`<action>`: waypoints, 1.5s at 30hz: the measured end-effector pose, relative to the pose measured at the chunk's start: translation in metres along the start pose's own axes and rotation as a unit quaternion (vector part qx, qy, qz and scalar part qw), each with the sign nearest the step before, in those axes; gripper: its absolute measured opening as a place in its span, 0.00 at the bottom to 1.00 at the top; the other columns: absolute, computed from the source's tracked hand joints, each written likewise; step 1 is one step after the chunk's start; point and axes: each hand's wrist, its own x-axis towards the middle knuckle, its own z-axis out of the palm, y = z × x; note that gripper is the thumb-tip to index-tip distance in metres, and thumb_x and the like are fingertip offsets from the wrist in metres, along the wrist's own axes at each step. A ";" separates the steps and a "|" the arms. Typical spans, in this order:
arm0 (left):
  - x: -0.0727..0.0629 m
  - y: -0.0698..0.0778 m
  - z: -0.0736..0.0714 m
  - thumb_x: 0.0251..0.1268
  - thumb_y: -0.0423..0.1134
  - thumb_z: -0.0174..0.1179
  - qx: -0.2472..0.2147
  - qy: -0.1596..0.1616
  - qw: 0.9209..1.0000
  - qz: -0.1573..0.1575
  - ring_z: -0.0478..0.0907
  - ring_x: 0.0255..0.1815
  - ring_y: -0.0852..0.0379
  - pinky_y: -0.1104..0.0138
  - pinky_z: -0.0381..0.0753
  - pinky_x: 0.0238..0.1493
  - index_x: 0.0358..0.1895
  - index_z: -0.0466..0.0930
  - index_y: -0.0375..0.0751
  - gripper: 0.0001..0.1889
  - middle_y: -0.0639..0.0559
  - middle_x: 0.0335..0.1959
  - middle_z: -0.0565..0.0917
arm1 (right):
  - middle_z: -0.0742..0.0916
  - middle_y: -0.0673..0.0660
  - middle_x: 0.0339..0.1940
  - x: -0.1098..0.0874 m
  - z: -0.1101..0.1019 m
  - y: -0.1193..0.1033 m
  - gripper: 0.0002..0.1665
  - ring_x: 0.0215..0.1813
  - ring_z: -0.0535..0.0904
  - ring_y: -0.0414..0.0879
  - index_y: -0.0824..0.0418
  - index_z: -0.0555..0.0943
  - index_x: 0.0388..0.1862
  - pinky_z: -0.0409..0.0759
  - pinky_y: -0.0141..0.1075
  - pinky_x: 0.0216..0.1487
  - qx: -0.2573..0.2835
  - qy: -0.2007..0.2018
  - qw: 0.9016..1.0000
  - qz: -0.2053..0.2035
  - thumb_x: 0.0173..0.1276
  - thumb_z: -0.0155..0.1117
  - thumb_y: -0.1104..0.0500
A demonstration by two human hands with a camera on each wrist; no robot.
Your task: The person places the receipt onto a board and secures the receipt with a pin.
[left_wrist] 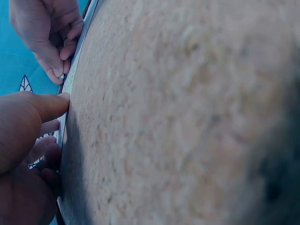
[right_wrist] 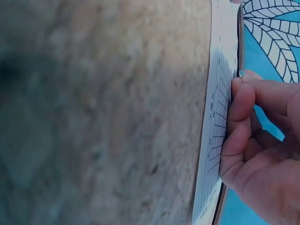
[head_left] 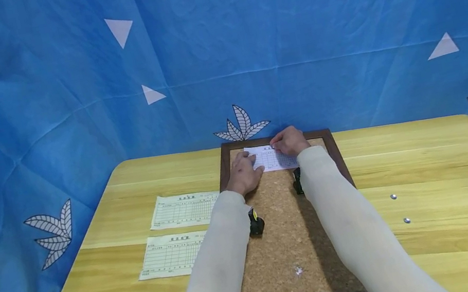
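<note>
A white printed form (head_left: pixel 268 163) lies across the top of a cork board (head_left: pixel 279 242) with a dark wooden frame. My left hand (head_left: pixel 242 173) rests on the form's left end, fingers extended and thumb at its lower edge. At the form's upper middle, my right hand (head_left: pixel 292 142) pinches a small shiny thumbtack (right_wrist: pixel 241 73) between thumb and index finger, right at the paper. In the left wrist view the thumbtack (left_wrist: pixel 61 77) shows at the fingertips; its point is hidden.
Two pale green printed forms (head_left: pixel 184 210) lie on the wooden table left of the board, partly behind the left sleeve. Two silver thumbtacks (head_left: pixel 393 196) sit to the right. A small shiny cluster (head_left: pixel 299 271) lies low on the cork. A blue curtain (head_left: pixel 291 42) hangs behind.
</note>
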 end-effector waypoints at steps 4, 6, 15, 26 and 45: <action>0.000 0.000 0.001 0.78 0.45 0.54 0.004 0.001 1.000 0.000 0.56 0.77 0.48 0.58 0.59 0.74 0.74 0.67 0.39 0.27 0.45 0.76 0.60 | 0.87 0.61 0.45 -0.001 0.000 0.000 0.13 0.46 0.79 0.51 0.65 0.87 0.49 0.77 0.38 0.45 0.001 0.006 1.000 0.013 0.76 0.58 0.61; 0.000 0.000 0.001 0.78 0.45 0.54 0.006 0.001 1.000 0.003 0.56 0.77 0.48 0.58 0.59 0.74 0.73 0.67 0.39 0.27 0.45 0.76 0.61 | 0.87 0.62 0.46 -0.002 0.000 -0.001 0.13 0.47 0.79 0.52 0.65 0.87 0.49 0.78 0.41 0.49 0.010 0.012 1.000 0.021 0.75 0.59 0.61; -0.002 -0.003 -0.001 0.78 0.45 0.53 0.007 -0.001 1.000 0.002 0.55 0.77 0.48 0.59 0.57 0.74 0.74 0.66 0.38 0.27 0.45 0.77 0.60 | 0.87 0.62 0.43 -0.006 0.002 -0.006 0.12 0.48 0.78 0.53 0.66 0.87 0.45 0.77 0.44 0.53 0.034 0.036 0.998 0.035 0.73 0.60 0.62; 0.000 -0.002 -0.001 0.78 0.44 0.54 0.008 0.006 1.000 0.007 0.57 0.76 0.47 0.58 0.58 0.74 0.73 0.67 0.37 0.27 0.44 0.76 0.61 | 0.86 0.62 0.48 -0.006 -0.001 -0.009 0.12 0.55 0.75 0.55 0.65 0.87 0.46 0.75 0.46 0.59 0.034 0.038 0.997 0.055 0.72 0.60 0.62; 0.003 0.000 0.000 0.78 0.45 0.54 0.001 -0.005 1.000 0.004 0.55 0.77 0.47 0.57 0.57 0.74 0.74 0.66 0.38 0.27 0.45 0.77 0.60 | 0.84 0.62 0.51 -0.003 -0.003 -0.010 0.10 0.58 0.72 0.56 0.67 0.87 0.41 0.72 0.48 0.63 0.063 0.037 0.992 0.098 0.71 0.61 0.62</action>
